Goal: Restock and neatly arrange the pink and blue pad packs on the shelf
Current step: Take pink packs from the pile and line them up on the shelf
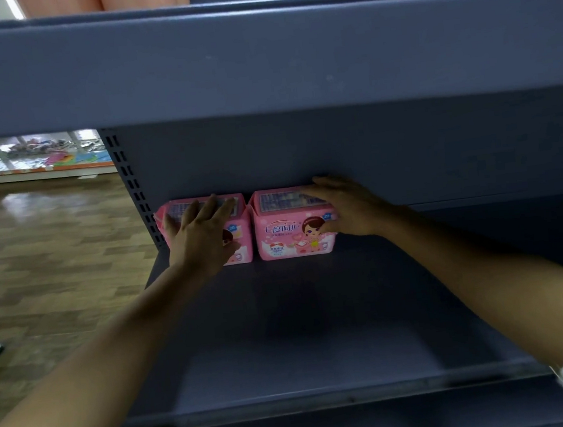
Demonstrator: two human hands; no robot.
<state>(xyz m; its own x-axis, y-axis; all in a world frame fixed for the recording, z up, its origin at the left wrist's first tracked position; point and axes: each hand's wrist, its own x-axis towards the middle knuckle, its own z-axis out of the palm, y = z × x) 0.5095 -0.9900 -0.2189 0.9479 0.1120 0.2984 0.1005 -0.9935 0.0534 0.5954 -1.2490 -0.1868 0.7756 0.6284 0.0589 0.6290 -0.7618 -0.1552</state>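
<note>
Deep on the grey shelf (317, 313), left hand (203, 241) and right hand (351, 206) press spread fingers flat on two pink packs (289, 236), squaring them; blue packs likely come next.

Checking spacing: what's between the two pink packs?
Nothing: the head view shows only a narrow gap between the left pink pack and the right pink pack.

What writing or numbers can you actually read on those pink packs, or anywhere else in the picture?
"七度呵护": large white brand lettering on the front of the right pink pack.
"20": small blue badge at that pack's top right corner.
"20": the same badge on the left pink pack, beside the left hand.
Fine print on both packs' tops and lower fronts: too blurred to read.
The shelf: no text.
</note>
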